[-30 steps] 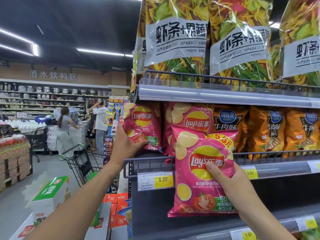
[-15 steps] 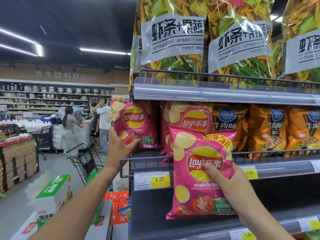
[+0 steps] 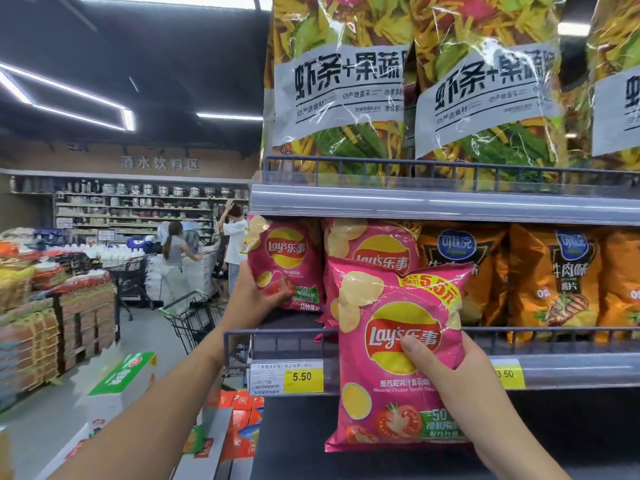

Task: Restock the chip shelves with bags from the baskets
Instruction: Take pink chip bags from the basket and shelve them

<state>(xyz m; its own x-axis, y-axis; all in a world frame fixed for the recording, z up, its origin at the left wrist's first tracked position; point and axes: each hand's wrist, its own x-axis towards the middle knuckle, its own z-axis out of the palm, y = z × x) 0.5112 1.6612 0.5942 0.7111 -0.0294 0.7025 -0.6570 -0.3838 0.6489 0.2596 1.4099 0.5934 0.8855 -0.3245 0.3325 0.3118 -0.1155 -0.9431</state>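
Chip aisle, restock under way.

- Left hand (image 3: 256, 299): grips the lower left corner of a pink Lay's bag (image 3: 287, 261), thumb across the front, fingers curled behind. The bag stands upright at the far left end of the middle shelf (image 3: 554, 332), behind the wire rail. Cannot tell whether its base is resting on the shelf floor.
- Right hand (image 3: 446, 362): holds a second pink Lay's bag (image 3: 381, 306), thumb pressed on the logo, fingers wrapped round the right edge. This bag is upright in front of the rail, outside the shelf, partly covering the price strip beside the 5.50 tag (image 3: 301, 376).
- A third pink Lay's bag (image 3: 370, 244) sits on the shelf behind it, between the left-end bag and the orange beef-flavour bags (image 3: 561, 278).
- Top shelf: large shrimp-stick-and-vegetable bags (image 3: 346, 81), front row full.

Progress, as judged: the orange section and top shelf look faced. The Lay's section is thin, with dark bare floor showing below the left bag. One bag is at its slot, one waits to go in, likely in front of the third. The shelf below is dark; its contents are unreadable. No baskets are in view, so remaining stock cannot be counted.
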